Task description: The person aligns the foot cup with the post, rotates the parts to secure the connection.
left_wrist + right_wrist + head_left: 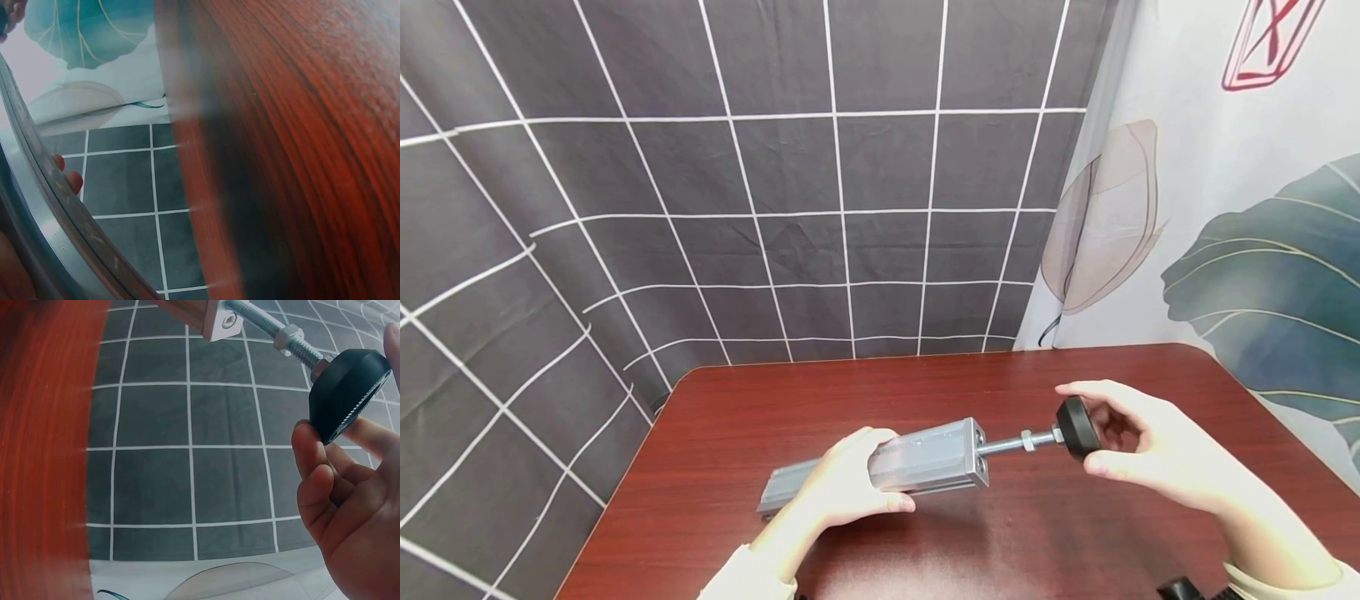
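My left hand [842,490] grips a silver aluminium profile [928,457] from above, fingers over the far side and thumb along the near side. The bar lies at a slant, its right end raised over the table. From that end face sticks out a threaded rod [1002,447] carrying a hex nut [1027,441]. A round black levelling foot [1077,427] caps the rod's outer end. My right hand [1161,437] pinches this foot by its rim between thumb and fingers. In the right wrist view, the foot's ridged underside [362,403] faces the palm.
Below both hands spreads a red-brown wooden table [737,408]. A dark grey curtain [880,242] with white grid lines hangs behind it and along the left. To the right is a white cloth [1202,158] with leaf prints.
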Tool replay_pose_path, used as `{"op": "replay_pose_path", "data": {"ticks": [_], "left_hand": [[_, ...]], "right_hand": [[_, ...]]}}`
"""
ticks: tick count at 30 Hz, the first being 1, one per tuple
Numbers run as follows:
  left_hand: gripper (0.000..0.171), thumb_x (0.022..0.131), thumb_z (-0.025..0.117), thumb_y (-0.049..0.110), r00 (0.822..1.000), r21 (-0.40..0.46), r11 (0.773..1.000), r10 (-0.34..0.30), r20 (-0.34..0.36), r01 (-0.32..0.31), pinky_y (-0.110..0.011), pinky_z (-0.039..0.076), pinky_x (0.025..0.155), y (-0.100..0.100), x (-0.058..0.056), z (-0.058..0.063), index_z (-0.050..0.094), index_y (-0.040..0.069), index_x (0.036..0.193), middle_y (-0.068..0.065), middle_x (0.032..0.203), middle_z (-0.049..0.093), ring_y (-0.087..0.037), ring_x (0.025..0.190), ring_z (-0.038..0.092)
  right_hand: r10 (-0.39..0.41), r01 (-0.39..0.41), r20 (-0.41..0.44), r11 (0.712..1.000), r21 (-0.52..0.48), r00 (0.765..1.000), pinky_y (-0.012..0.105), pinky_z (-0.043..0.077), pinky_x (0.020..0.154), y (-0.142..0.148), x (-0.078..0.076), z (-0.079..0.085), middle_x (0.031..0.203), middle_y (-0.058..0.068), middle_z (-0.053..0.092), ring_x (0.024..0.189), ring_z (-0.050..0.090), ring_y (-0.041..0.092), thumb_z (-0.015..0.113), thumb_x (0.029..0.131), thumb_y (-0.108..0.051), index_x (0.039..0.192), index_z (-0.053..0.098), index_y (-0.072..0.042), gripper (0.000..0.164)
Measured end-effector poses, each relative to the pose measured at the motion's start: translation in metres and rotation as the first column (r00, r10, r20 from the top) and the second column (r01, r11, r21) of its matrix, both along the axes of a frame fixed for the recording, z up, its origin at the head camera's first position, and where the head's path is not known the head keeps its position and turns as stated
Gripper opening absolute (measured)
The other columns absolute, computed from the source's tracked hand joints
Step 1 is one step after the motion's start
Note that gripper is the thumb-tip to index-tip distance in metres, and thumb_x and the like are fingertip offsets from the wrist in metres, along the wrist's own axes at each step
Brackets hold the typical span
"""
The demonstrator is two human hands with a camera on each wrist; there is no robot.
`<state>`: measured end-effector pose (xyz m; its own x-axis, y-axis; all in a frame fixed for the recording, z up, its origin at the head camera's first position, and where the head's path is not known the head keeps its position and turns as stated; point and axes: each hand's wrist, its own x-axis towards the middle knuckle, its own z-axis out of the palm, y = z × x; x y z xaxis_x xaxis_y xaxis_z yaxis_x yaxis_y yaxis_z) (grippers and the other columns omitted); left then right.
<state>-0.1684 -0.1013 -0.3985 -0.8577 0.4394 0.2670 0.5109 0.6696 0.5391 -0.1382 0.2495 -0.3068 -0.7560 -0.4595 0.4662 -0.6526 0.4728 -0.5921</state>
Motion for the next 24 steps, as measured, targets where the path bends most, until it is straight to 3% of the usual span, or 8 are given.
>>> {"op": "replay_pose_path", "data": {"ticks": [4, 8, 11, 12, 18, 24], "left_hand": [[0.072, 0.060, 0.080, 0.054, 1.000, 0.005, 1.000, 0.002, -0.003, -0.002, -0.031, 0.045, 0.082, 0.000, 0.000, 0.000, 0.058, 0.017, 0.117, 0.007, 0.108, 0.059, -0.011, 0.095, 0.055], [0.071, 0.060, 0.081, 0.054, 1.000, 0.019, 1.000, 0.003, -0.012, -0.002, -0.031, 0.045, 0.082, -0.001, 0.000, 0.000, 0.058, 0.018, 0.116, 0.009, 0.107, 0.059, -0.010, 0.094, 0.055], [0.070, 0.059, 0.082, 0.052, 1.000, 0.040, 0.999, 0.010, -0.012, -0.009, -0.031, 0.045, 0.081, -0.002, 0.000, 0.001, 0.058, 0.018, 0.116, 0.010, 0.106, 0.059, -0.010, 0.093, 0.055], [0.070, 0.059, 0.082, 0.051, 1.000, 0.046, 0.999, 0.014, -0.010, -0.013, -0.030, 0.045, 0.082, -0.003, 0.000, 0.001, 0.058, 0.018, 0.116, 0.010, 0.106, 0.059, -0.009, 0.093, 0.055], [0.071, 0.058, 0.083, 0.050, 1.000, 0.058, 0.998, 0.029, 0.007, -0.029, -0.030, 0.045, 0.082, -0.004, -0.001, 0.003, 0.058, 0.018, 0.117, 0.010, 0.107, 0.059, -0.009, 0.094, 0.055], [0.071, 0.059, 0.083, 0.050, 1.000, 0.060, 0.998, 0.020, 0.010, -0.021, -0.029, 0.045, 0.082, -0.004, -0.002, 0.002, 0.058, 0.019, 0.117, 0.011, 0.107, 0.058, -0.008, 0.094, 0.054]], "right_hand": [[-0.015, 0.016, -0.017, 1.000, 0.025, 1.000, 0.022, 0.038, 0.053, 0.001, -0.002, 0.000, 0.080, -0.009, 0.053, 0.068, 0.049, 0.008, 0.075, 0.060, 0.004, 0.126, 0.054, -0.015, 0.072], [0.037, -0.032, -0.053, 0.996, 0.083, 0.998, 0.019, 0.039, 0.067, 0.008, -0.002, 0.003, 0.108, -0.006, 0.058, 0.084, 0.050, 0.005, 0.082, 0.059, -0.011, 0.137, 0.045, -0.011, 0.087], [0.082, -0.071, -0.082, 0.989, 0.130, 0.993, 0.016, 0.037, 0.079, 0.011, -0.001, 0.006, 0.134, -0.002, 0.046, 0.097, 0.047, 0.004, 0.086, 0.058, -0.015, 0.143, 0.034, -0.004, 0.101], [0.089, -0.074, -0.091, 0.986, 0.148, 0.992, 0.014, 0.036, 0.081, 0.011, -0.001, 0.007, 0.135, -0.002, 0.044, 0.098, 0.047, 0.003, 0.087, 0.058, -0.012, 0.144, 0.032, -0.004, 0.102], [0.134, -0.102, -0.176, 0.979, 0.176, 0.975, 0.013, 0.039, 0.079, 0.006, -0.001, 0.010, 0.124, -0.002, 0.047, 0.094, 0.048, 0.002, 0.084, 0.059, 0.002, 0.137, 0.041, 0.001, 0.089], [0.077, -0.053, -0.183, 0.990, 0.130, 0.980, 0.015, 0.042, 0.067, 0.004, -0.003, 0.009, 0.098, -0.014, 0.055, 0.079, 0.053, 0.000, 0.088, 0.054, -0.001, 0.132, 0.048, -0.006, 0.088]]}}
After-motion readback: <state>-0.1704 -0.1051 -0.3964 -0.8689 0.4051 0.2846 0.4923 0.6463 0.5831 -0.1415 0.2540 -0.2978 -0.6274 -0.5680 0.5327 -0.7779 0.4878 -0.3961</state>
